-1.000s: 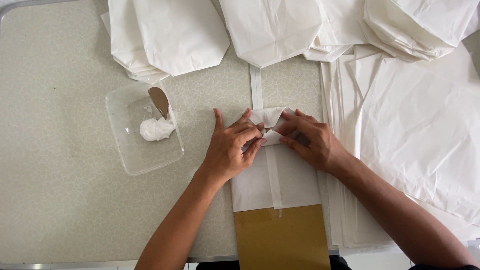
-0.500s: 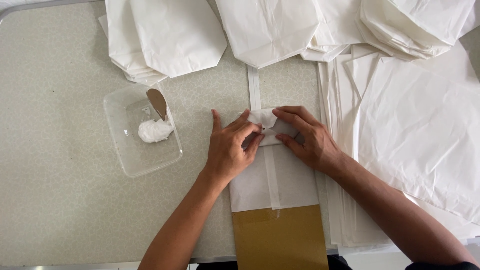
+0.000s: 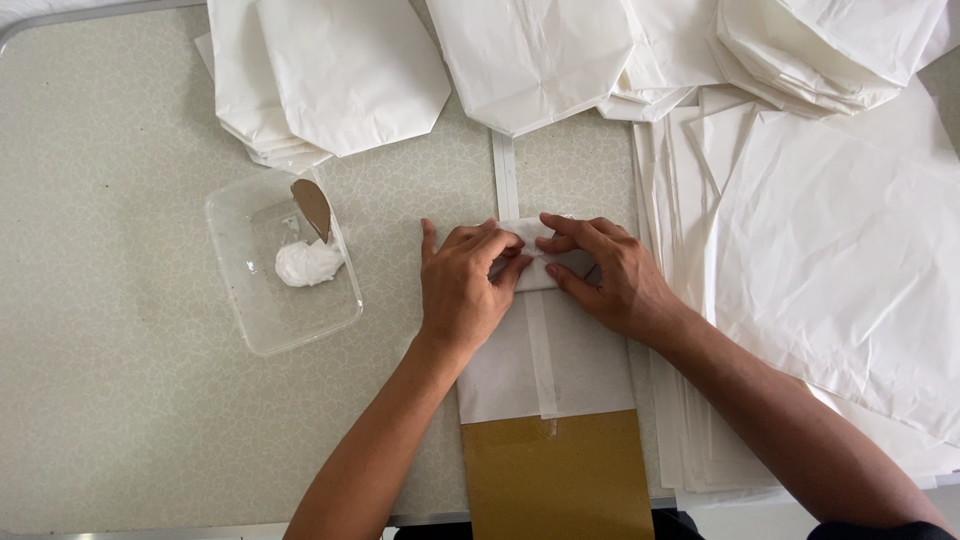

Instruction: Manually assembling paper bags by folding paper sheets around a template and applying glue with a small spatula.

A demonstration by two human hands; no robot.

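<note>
We note left hand [image 3: 462,290] and right hand [image 3: 608,275] pinching folded end of white paper bag [image 3: 560,350] beside paste tub [image 3: 280,262]; paper judged light, creasable, best held at fold edges.

light: bright, even, diffuse, no clear src | shadows: soft, faint under hands [image 3: 470,290] & forearms | glare: white paper sheets [image 3: 840,230] upper right near blown out, little detail | focus: sharp across frame, no motion blur | distortion: slight at edges
</note>
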